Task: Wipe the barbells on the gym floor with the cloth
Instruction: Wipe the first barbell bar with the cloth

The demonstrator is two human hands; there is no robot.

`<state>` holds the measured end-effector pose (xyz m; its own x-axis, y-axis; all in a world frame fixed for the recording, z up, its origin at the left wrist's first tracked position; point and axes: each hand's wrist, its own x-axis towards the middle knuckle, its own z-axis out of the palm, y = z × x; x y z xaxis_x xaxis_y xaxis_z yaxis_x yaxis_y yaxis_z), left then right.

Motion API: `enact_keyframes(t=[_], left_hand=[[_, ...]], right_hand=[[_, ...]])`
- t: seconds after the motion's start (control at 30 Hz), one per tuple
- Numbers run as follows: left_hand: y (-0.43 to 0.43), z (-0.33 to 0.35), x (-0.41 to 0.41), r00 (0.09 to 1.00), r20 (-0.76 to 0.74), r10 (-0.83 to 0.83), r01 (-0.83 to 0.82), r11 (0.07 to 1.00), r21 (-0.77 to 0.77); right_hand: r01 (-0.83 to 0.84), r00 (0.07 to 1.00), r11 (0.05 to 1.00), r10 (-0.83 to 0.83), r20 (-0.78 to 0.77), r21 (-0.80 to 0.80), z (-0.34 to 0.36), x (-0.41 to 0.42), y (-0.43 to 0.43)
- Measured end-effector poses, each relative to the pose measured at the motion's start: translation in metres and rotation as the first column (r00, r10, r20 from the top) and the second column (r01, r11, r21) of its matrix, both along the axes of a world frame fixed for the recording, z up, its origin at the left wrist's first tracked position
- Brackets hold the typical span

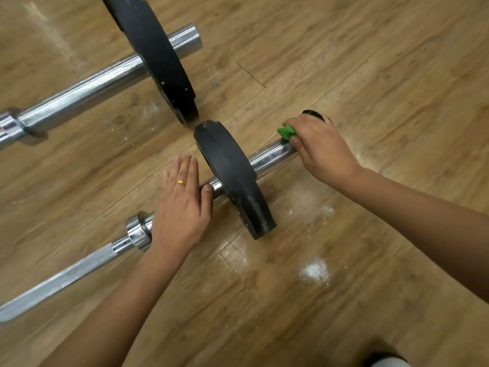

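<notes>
Two chrome barbells lie on the wooden gym floor. The near barbell (79,268) carries a small black plate (232,176). My left hand (182,205) lies flat over its sleeve just left of that plate, fingers straight, thumb against the bar. My right hand (320,149) grips a green cloth (285,132) wrapped on the sleeve (270,157) near its outer end, right of the plate; most of the cloth is hidden under my fingers. The far barbell (87,88) holds a larger black plate (156,54).
White chalk dust (313,271) speckles the floor in front of the near plate. The two plates almost touch at the centre. A dark shoe tip (389,360) shows at the bottom right edge. Bare wooden floor (383,62) lies to the right.
</notes>
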<state>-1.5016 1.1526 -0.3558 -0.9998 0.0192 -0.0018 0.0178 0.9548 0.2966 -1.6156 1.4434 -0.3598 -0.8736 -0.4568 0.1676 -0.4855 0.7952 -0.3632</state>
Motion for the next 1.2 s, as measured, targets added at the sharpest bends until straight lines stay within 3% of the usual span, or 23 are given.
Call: enact_keyframes(t=[0.2,0.37,0.6,0.77,0.97,1.2], left_hand=[[0.011,-0.004,0.017,0.998,-0.031,-0.059,0.058,0.998,-0.040],[0.011,-0.007,0.027,0.996,-0.073,-0.052,0.051,0.999,-0.017],[0.014,-0.005,0.027,0.998,-0.053,-0.036,0.036,0.999,-0.010],[0.019,-0.004,0.036,0.998,-0.044,-0.034,0.033,0.999,-0.036],[0.033,-0.005,0.061,0.997,-0.006,-0.077,0.077,0.994,-0.075],[0.042,-0.002,0.089,0.992,0.013,-0.122,0.123,0.989,-0.078]], right_hand=[[-0.100,0.993,0.991,0.093,0.072,0.092,0.018,0.013,0.031],[-0.056,0.998,0.998,0.056,0.001,-0.036,0.017,0.014,0.019],[-0.013,1.000,0.995,0.011,0.022,0.099,0.006,0.018,0.016],[0.088,0.987,0.996,-0.088,0.132,0.006,0.006,0.028,0.018],[0.177,0.984,0.978,-0.178,0.001,-0.111,0.002,0.051,0.020],[0.078,0.997,0.984,-0.076,0.024,-0.157,-0.001,0.080,0.053]])
